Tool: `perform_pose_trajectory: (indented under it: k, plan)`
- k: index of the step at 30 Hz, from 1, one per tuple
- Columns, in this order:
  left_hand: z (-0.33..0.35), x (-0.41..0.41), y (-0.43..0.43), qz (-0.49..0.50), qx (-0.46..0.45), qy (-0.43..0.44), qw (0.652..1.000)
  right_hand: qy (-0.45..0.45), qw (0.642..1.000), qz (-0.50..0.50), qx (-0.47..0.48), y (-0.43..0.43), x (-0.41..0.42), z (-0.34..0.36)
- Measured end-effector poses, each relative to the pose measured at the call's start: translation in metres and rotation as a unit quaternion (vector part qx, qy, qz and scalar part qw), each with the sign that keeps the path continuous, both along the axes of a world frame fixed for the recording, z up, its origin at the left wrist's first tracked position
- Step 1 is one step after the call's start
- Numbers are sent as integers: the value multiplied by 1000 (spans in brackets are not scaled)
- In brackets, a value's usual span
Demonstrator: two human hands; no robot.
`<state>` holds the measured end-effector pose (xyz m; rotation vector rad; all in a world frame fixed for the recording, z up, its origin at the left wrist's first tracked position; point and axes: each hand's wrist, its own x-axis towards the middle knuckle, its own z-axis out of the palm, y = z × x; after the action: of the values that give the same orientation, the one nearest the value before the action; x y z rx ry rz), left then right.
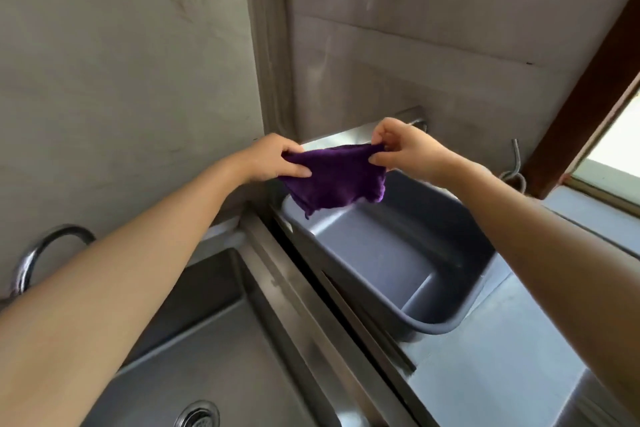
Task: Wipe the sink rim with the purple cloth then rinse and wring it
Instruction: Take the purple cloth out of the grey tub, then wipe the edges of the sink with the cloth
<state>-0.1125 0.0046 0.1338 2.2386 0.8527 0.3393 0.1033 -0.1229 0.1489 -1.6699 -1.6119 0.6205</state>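
The purple cloth [337,177] hangs spread between both hands, held up in the air over the far end of a grey plastic tub. My left hand [277,158] pinches its left top corner and my right hand [405,149] pinches its right top corner. The steel sink [221,340] lies at the lower left, its right rim [311,315] running diagonally below my left forearm. A round drain [196,414] shows at the bottom. The curved tap [38,253] stands at the far left, partly hidden by my left arm.
A grey plastic tub [433,326] sits on the steel counter [491,367] right of the sink. A tiled wall and a steel backsplash rise behind. A metal hook [516,166] and a window frame [588,87] are at the right.
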Motion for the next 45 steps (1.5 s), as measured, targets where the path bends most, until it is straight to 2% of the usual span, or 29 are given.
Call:
perform_pose_trajectory:
  k: [3,8,10,14,20,25,29,34,37,40,42,45]
  plan:
    - [0,-36,-6,35,-2,-10,999,-24,998,55,-20,10,-20,0]
    - [-3,-119,-27,119,-19,17,993,-123,984,120,-38,38,-85,-3]
    - [-6,-158,-37,156,-35,28,987,-71,983,156,-66,47,-118,-9]
    - [-18,-234,-62,218,-102,3,971,102,962,217,-132,57,-187,-31]
    - [-49,-325,-112,313,-177,-40,932,332,867,298,-225,52,-282,-84]
    - [-90,-390,-154,365,-240,-81,896,418,797,299,-317,34,-354,-151]
    - [-138,-438,-177,432,-254,-104,859,427,777,274,-373,19,-407,-192]
    - [-197,-477,-201,507,-249,-145,812,414,790,253,-375,-2,-466,-235]
    - [-234,-502,-208,532,-233,-154,800,405,808,224,-366,-13,-494,-253]
    - [-270,-530,-214,574,-142,-71,804,410,827,179,-340,-19,-518,-270]
    - [-294,-548,-217,563,-70,-8,823,379,854,161,-319,-26,-534,-282]
    - [-329,-561,-216,518,-62,108,847,299,890,176,-294,-41,-566,-305]
